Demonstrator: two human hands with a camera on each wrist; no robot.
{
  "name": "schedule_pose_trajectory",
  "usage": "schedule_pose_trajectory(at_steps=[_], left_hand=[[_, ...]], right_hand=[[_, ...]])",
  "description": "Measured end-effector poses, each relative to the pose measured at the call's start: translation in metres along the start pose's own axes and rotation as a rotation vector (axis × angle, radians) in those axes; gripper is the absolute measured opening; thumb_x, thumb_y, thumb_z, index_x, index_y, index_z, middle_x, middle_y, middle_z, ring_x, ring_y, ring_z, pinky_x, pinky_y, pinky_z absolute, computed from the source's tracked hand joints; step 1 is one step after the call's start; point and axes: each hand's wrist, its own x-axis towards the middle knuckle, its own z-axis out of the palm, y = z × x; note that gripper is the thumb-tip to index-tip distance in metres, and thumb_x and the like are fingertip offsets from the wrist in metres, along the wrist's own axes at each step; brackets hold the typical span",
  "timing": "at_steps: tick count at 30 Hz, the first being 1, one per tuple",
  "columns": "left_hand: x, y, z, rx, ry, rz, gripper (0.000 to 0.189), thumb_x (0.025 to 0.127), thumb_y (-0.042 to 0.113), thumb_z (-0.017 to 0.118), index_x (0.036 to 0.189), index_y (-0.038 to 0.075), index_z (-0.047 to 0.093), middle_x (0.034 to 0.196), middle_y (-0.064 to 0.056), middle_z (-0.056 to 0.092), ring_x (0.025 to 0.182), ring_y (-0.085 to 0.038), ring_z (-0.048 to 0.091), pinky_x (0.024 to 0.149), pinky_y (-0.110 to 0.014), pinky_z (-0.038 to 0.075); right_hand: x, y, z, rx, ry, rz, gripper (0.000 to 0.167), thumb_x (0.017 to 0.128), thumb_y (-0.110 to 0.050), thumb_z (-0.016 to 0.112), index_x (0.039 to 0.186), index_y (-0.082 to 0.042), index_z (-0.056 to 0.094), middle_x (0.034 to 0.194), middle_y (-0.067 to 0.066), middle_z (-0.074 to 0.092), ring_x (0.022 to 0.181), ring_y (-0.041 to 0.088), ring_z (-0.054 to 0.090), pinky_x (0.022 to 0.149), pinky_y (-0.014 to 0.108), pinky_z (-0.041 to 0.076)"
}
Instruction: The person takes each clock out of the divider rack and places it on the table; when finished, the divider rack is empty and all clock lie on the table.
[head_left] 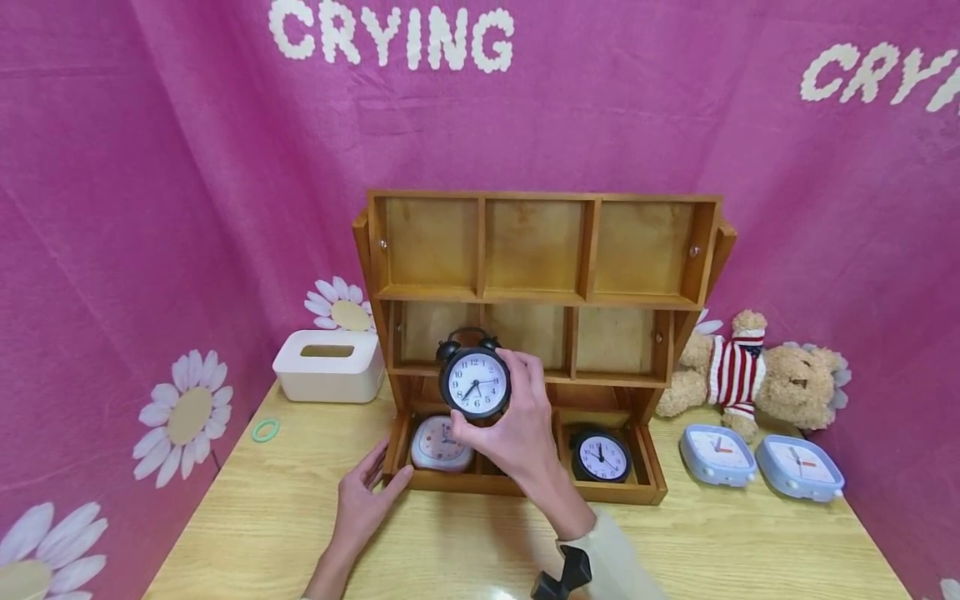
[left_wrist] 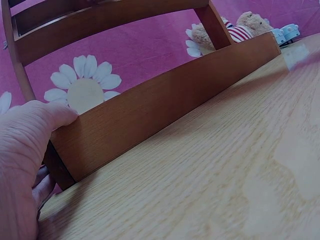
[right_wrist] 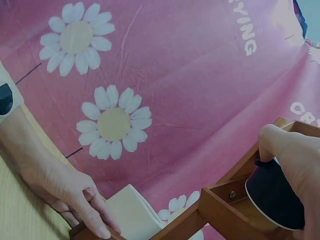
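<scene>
My right hand point(head_left: 517, 417) grips a black twin-bell alarm clock point(head_left: 477, 383) by its rim, thumb low and fingers at the right side. The white face points toward me, and the clock is in front of the middle row of a wooden shelf point(head_left: 540, 296). In the right wrist view only the clock's dark back point(right_wrist: 272, 192) shows. My left hand point(head_left: 363, 500) holds the shelf's lower left front corner, with its thumb point(left_wrist: 62, 114) on the front board and fingers along the outer side. Below, a pale pink clock point(head_left: 441, 444) and a round black clock point(head_left: 602, 457) lie in the bottom row.
A white tissue box point(head_left: 330, 383) stands left of the shelf, with a green ring point(head_left: 265, 430) before it. To the right are a teddy bear point(head_left: 798, 383) in a striped top and two light blue clocks, one nearer point(head_left: 717, 455) and one farther right point(head_left: 799, 468). A pink curtain hangs behind.
</scene>
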Motion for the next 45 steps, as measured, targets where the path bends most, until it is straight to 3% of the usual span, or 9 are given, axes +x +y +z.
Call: schedule_pose_trajectory(at_steps=[13,17,21,24,29,35,41,45], left_hand=[[-0.001,0.0,0.0,0.005,-0.001,-0.006,0.064,0.09,0.01,0.083,0.146,-0.002,0.057,0.146,-0.019,0.06,0.129,-0.031,0.061,0.099,-0.014,0.048],[-0.002,0.001,-0.001,0.026,-0.003,-0.01,0.064,0.09,0.011,0.083,0.146,-0.002,0.057,0.146,-0.019,0.06,0.129,-0.032,0.061,0.102,-0.022,0.05],[-0.002,0.001,-0.001,0.027,0.0,-0.009,0.063,0.09,0.012,0.084,0.146,-0.002,0.057,0.145,-0.018,0.061,0.129,-0.032,0.062,0.105,-0.031,0.05],[-0.002,0.001,-0.001,0.02,-0.002,-0.009,0.063,0.09,0.012,0.084,0.146,-0.003,0.057,0.145,-0.019,0.061,0.129,-0.032,0.061,0.105,-0.028,0.05],[-0.002,0.002,-0.001,0.014,-0.002,-0.014,0.064,0.09,0.013,0.084,0.146,-0.002,0.057,0.145,-0.019,0.061,0.129,-0.031,0.061,0.102,-0.02,0.049],[-0.002,0.003,0.0,0.012,-0.003,-0.006,0.063,0.09,0.012,0.083,0.146,-0.003,0.057,0.144,-0.021,0.062,0.129,-0.032,0.061,0.104,-0.024,0.05],[-0.003,0.003,0.001,0.02,-0.005,-0.004,0.063,0.09,0.01,0.083,0.146,-0.004,0.056,0.144,-0.023,0.061,0.13,-0.033,0.061,0.105,-0.028,0.051],[-0.003,0.002,0.001,0.031,-0.005,-0.002,0.064,0.091,0.01,0.082,0.147,-0.004,0.056,0.144,-0.023,0.06,0.13,-0.034,0.06,0.106,-0.032,0.051]], right_hand=[[-0.033,0.017,-0.043,-0.027,-0.004,0.048,0.087,0.064,-0.028,0.09,0.142,-0.006,0.058,0.132,0.012,0.055,0.11,0.024,0.062,0.084,0.044,0.06],[-0.045,0.025,-0.06,-0.063,0.019,0.046,0.089,0.061,-0.026,0.09,0.141,-0.005,0.058,0.13,0.012,0.057,0.108,0.023,0.062,0.082,0.038,0.06],[-0.055,0.035,-0.078,-0.093,0.046,0.044,0.088,0.059,-0.022,0.089,0.14,-0.004,0.06,0.128,0.013,0.059,0.107,0.024,0.061,0.086,0.022,0.054],[-0.062,0.042,-0.091,-0.12,0.07,0.05,0.088,0.058,-0.02,0.09,0.139,-0.004,0.061,0.127,0.013,0.06,0.108,0.024,0.06,0.089,0.014,0.047],[-0.075,0.057,-0.114,-0.155,0.103,0.056,0.088,0.055,-0.015,0.09,0.138,-0.003,0.062,0.123,0.015,0.062,0.108,0.022,0.056,0.091,0.012,0.041],[-0.091,0.081,-0.143,-0.206,0.151,0.063,0.086,0.054,-0.015,0.088,0.134,0.003,0.064,0.117,0.021,0.062,0.105,0.021,0.052,0.094,0.011,0.035],[-0.111,0.103,-0.174,-0.23,0.189,0.123,0.086,0.054,-0.011,0.088,0.134,0.007,0.062,0.119,0.026,0.061,0.112,0.005,0.047,0.095,0.007,0.032],[-0.125,0.116,-0.195,-0.273,0.197,0.183,0.088,0.053,-0.009,0.088,0.136,0.006,0.061,0.121,0.027,0.06,0.112,-0.002,0.043,0.089,0.008,0.032]])
